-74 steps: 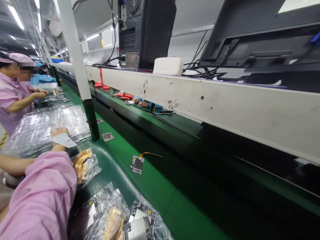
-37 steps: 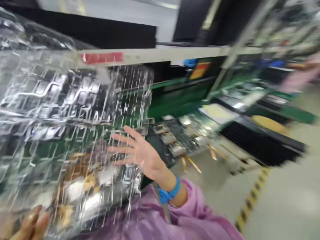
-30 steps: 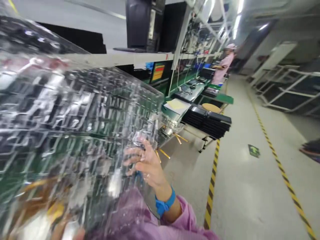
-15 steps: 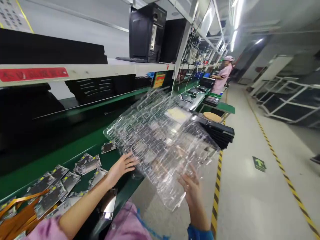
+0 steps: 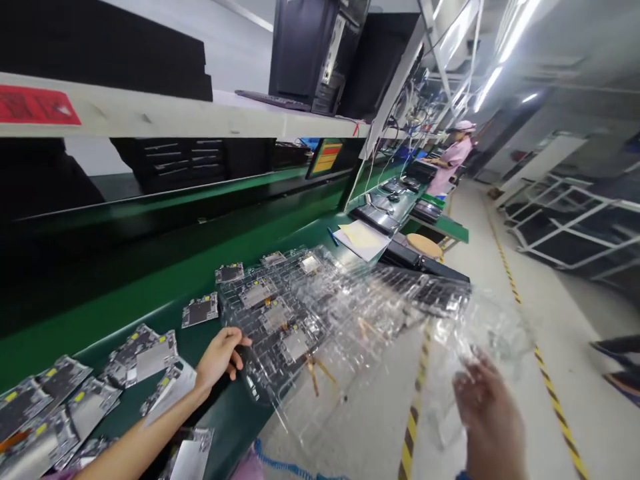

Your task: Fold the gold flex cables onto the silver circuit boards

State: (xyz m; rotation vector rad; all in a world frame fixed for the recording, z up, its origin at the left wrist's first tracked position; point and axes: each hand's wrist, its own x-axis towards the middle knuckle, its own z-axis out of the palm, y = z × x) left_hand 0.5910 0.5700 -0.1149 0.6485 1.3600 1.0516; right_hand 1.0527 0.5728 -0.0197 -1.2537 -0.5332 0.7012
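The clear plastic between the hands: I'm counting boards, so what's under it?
Several circuit boards and orange ribbons show; whether in or under the clear plastic, I can't tell. Blur and glare obscure detail farther right.

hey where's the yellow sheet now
In the head view, the yellow sheet lies right of centre on the white paper, just beyond the clear plastic trays.

A pink garment [image 5: 249, 465] is being worn, only a scrap being shown, with a blue coiled cord [image 5: 286, 465] being seen beside it. Below the blurred right hand [image 5: 487, 407], a blue edge [image 5: 463, 475] is being cut off by the frame. The left hand [image 5: 223, 357] is being seen bare.
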